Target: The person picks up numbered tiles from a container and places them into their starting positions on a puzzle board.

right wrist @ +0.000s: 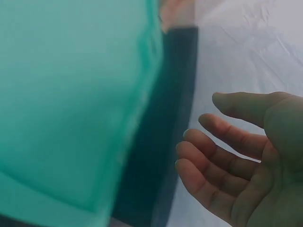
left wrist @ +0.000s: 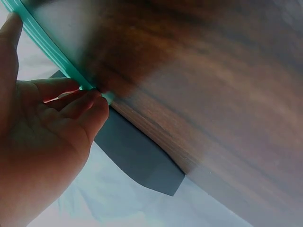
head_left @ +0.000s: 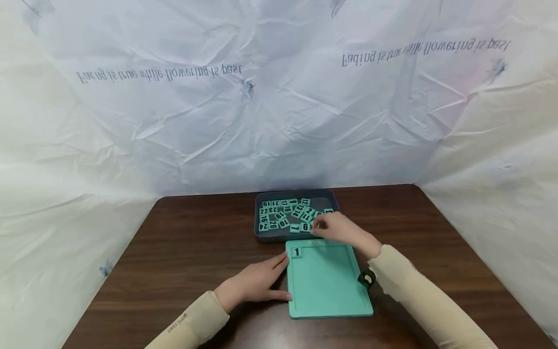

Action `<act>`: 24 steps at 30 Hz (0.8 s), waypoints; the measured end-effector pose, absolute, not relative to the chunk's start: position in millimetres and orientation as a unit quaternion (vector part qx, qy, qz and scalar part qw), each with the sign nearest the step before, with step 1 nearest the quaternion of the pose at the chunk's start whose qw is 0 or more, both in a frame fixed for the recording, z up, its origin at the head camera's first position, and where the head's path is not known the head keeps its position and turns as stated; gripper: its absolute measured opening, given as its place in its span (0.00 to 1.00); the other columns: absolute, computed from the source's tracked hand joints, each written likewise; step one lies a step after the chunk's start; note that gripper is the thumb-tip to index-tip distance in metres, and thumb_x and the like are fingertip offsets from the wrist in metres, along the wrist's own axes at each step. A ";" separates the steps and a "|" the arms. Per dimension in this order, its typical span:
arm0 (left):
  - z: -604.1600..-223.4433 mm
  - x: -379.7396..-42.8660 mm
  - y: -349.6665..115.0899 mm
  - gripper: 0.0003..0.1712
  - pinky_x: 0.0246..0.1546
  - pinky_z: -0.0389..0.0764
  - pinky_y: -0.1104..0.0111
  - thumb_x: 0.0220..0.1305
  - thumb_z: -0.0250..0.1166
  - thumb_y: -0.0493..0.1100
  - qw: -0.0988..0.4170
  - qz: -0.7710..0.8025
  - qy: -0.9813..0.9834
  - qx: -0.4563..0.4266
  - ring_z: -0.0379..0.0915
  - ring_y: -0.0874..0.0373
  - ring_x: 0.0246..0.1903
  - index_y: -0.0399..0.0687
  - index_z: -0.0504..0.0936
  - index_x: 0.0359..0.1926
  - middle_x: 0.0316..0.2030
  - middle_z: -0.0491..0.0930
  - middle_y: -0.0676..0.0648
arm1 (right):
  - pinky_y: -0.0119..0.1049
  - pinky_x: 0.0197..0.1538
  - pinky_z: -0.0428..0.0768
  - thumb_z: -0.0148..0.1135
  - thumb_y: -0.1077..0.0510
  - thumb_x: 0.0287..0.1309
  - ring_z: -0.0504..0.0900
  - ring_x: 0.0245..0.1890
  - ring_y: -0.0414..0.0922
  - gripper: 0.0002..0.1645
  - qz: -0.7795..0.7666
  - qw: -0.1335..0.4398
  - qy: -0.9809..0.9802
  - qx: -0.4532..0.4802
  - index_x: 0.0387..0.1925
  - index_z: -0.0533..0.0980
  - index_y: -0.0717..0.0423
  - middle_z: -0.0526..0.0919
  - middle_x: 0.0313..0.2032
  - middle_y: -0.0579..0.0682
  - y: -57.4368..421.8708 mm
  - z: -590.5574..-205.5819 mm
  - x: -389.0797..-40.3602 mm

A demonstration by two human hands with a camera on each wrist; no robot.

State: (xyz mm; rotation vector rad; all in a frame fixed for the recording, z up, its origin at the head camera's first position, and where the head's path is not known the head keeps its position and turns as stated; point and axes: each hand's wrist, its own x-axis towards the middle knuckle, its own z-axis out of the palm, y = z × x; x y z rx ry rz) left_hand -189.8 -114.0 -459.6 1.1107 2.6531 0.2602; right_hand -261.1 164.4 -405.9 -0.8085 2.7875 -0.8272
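Note:
A mint-green board (head_left: 329, 283) with a raised border lies on the table. A small square tile marked 1 (head_left: 297, 252) sits in its upper left corner. My left hand (head_left: 257, 281) rests along the board's left side, thumb and fingers spread against the edge; the left wrist view shows its fingertips at the green rim (left wrist: 57, 56). Over the front right of a dark grey tray (head_left: 272, 238) is my right hand (head_left: 340, 229), hiding some tiles. In the right wrist view its fingers (right wrist: 222, 156) are loosely bent, the thumb apart from them, and nothing shows between.
Several numbered green tiles (head_left: 283, 223) lie scattered in the tray, just beyond the board. The table (head_left: 192, 252) is dark wood. Wrinkled white sheeting (head_left: 279, 121) with printed writing rises behind the table and at both sides. A small black object (head_left: 366, 279) shows by the right sleeve.

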 end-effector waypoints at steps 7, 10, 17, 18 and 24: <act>-457.8 -188.3 -114.3 0.55 0.65 0.71 0.58 0.66 0.53 0.76 0.129 0.086 0.911 0.381 0.56 0.53 0.74 0.45 0.53 0.80 0.79 0.49 0.45 | 0.44 0.38 0.80 0.63 0.58 0.69 0.80 0.31 0.43 0.14 -0.260 0.014 0.940 -0.220 0.50 0.82 0.63 0.85 0.39 0.53 170.9 -384.5 -298.4; -460.5 -186.4 -113.8 0.54 0.64 0.72 0.58 0.67 0.52 0.75 0.133 0.092 0.907 0.389 0.56 0.53 0.73 0.44 0.54 0.79 0.79 0.50 0.45 | 0.46 0.42 0.81 0.63 0.60 0.69 0.81 0.35 0.46 0.15 -0.246 0.021 0.947 -0.205 0.51 0.81 0.66 0.85 0.43 0.56 169.5 -386.8 -314.3; -466.2 -186.4 -113.4 0.55 0.63 0.72 0.59 0.66 0.51 0.76 0.125 0.089 0.908 0.391 0.56 0.54 0.73 0.45 0.53 0.80 0.79 0.49 0.45 | 0.49 0.47 0.82 0.64 0.60 0.67 0.83 0.44 0.54 0.19 -0.209 0.051 0.957 -0.194 0.55 0.80 0.68 0.84 0.49 0.61 160.4 -401.9 -348.1; -466.1 -187.1 -113.5 0.55 0.63 0.72 0.59 0.66 0.51 0.76 0.123 0.088 0.908 0.390 0.56 0.54 0.73 0.45 0.53 0.80 0.79 0.49 0.46 | 0.49 0.48 0.82 0.64 0.61 0.67 0.83 0.45 0.55 0.19 -0.206 0.054 0.957 -0.195 0.55 0.79 0.69 0.83 0.50 0.62 159.2 -403.3 -351.5; -464.1 -189.5 -115.0 0.55 0.62 0.73 0.59 0.66 0.51 0.77 0.119 0.083 0.908 0.394 0.56 0.54 0.73 0.45 0.53 0.80 0.79 0.50 0.45 | 0.46 0.43 0.81 0.64 0.63 0.66 0.82 0.37 0.50 0.13 -0.189 0.082 0.959 -0.192 0.49 0.83 0.67 0.85 0.45 0.60 154.0 -410.8 -361.0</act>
